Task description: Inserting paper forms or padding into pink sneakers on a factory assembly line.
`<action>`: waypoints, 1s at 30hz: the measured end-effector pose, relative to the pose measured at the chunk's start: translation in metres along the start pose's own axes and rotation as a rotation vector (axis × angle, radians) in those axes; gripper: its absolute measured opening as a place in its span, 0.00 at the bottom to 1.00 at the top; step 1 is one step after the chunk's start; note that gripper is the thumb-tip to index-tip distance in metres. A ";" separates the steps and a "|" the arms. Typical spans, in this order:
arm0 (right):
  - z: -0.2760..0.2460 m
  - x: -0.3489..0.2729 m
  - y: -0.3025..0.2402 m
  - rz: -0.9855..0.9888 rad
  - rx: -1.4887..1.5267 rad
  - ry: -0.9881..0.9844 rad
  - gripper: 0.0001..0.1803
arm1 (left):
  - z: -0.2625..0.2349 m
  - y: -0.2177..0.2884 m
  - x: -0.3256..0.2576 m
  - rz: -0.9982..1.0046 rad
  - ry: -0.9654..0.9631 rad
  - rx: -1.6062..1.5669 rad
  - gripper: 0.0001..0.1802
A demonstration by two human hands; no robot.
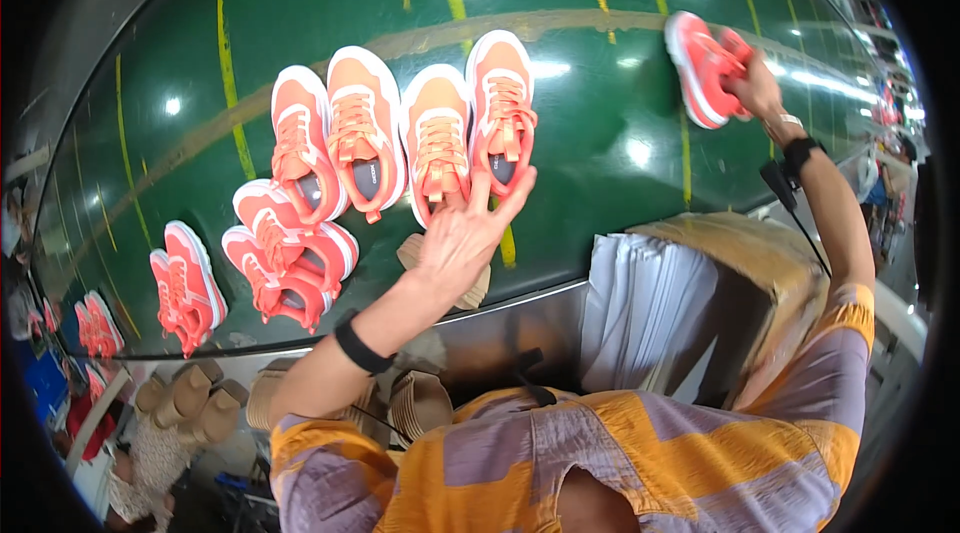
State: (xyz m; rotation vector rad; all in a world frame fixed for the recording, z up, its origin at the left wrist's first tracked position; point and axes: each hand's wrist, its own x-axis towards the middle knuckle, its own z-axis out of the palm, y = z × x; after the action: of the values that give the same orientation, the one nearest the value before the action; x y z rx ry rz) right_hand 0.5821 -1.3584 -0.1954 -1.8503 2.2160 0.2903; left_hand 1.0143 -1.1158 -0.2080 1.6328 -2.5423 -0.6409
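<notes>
Two coral shoes stand side by side near the middle of the green table, toes pointing away from the person. The left hand is at their heels, thumb and index finger spread around the right shoe's heel, the other fingers bent at the left one's opening; I cannot tell how firmly it grips. Farther right, the right hand is closed on another pair, tilted; whether it touches the table is unclear. Just left of the middle shoes stands a third pair, with stacked shoes nearer the edge and more pairs beyond. Below the table are a box with white paper and tan inserts. Both wrists wear black bands.
</notes>
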 end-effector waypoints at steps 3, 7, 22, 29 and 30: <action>-0.044 -0.033 -0.080 -0.265 0.069 0.023 0.38 | 0.006 -0.003 0.010 -0.108 -0.093 -0.105 0.34; -0.119 -0.078 -0.136 -0.247 0.032 -0.199 0.29 | 0.011 -0.009 0.010 -0.067 0.186 -0.214 0.22; -0.163 -0.516 -0.090 -0.431 1.118 0.125 0.37 | -0.054 0.142 -0.165 0.423 0.314 -0.286 0.09; -0.035 -0.562 -0.116 -0.345 1.105 0.089 0.33 | 0.039 0.148 -0.260 0.258 0.046 -0.054 0.13; -0.018 -0.564 -0.119 -0.348 1.027 0.136 0.32 | 0.038 0.143 -0.265 0.178 -0.039 -0.060 0.11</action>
State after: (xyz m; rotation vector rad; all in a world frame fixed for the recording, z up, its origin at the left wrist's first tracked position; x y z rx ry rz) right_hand 0.7935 -0.8571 -0.0045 -1.5695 1.5313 -0.8843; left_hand 0.9986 -0.8202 -0.1431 1.3695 -2.6283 -0.7310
